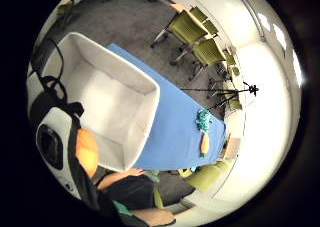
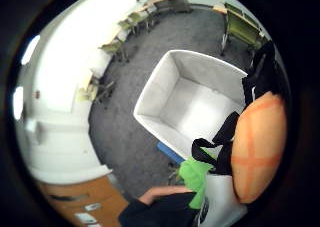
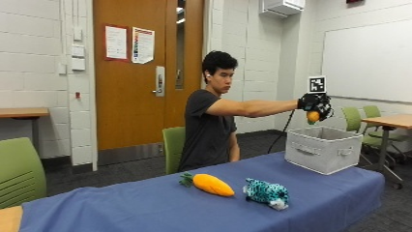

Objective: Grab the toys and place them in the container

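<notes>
Above the grey fabric bin point(image 3: 323, 149), outside view: my right hand point(image 3: 315, 107) was out at full arm's reach, fingers curled around a small orange ball toy point(image 3: 313, 116). The ball hung over the bin's open top, clear of the rim, not touching it. I read the step as transport done and release pending. Two toys were left on the blue tablecloth point(image 3: 128, 203): a plush carrot point(image 3: 212, 184) and, just beside it, a teal spotted plush animal point(image 3: 266, 192), both well apart from the bin.

Little-finger palm view: bin point(image 1: 145, 87) sat directly under the palm with no toys visible inside. The orange ball point(image 1: 87, 151) showed at the palm's edge against the strap. Carrot point(image 1: 204, 144) and teal plush point(image 1: 203, 119) lay far down the table.

Thumb-side palm view: ball point(image 2: 257, 147) filled the edge next to the palm, orange with darker cross stripes, black straps across it. Bin floor point(image 2: 200, 107) lay below.

Next move, my call: open the fingers and let it drop straight; the hand looked centred enough that no shift was needed. Then go back for the carrot.
</notes>
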Available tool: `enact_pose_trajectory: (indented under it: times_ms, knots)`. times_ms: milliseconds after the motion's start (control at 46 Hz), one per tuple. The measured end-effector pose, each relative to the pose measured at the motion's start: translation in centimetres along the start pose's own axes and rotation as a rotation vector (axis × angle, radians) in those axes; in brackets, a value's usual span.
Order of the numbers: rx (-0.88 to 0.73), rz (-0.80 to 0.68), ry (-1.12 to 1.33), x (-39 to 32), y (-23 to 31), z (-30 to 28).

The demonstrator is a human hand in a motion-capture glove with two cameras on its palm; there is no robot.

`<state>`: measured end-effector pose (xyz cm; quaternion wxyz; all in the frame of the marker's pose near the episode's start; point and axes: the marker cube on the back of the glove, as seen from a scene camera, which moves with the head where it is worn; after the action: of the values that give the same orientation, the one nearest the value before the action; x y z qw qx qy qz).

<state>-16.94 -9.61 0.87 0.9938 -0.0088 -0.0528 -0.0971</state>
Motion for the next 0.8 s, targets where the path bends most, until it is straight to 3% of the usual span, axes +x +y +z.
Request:
enact_pose_trajectory:
  times_ms: [174,283,500,631,805]
  knots:
    - [-0.076,-0.121,0.01,0.3,0.7,1.5]
    - [-0.042,-0.156,0.146,2.8,0.7,2.0]
    - [-0.004,-0.228,0.111,3.7,3.6,0.2]
    - [0.017,-0.122,0.104,2.9,5.9,-0.6]
    - [0.063,0.046,0.172,13.2,7.4,-1.4]
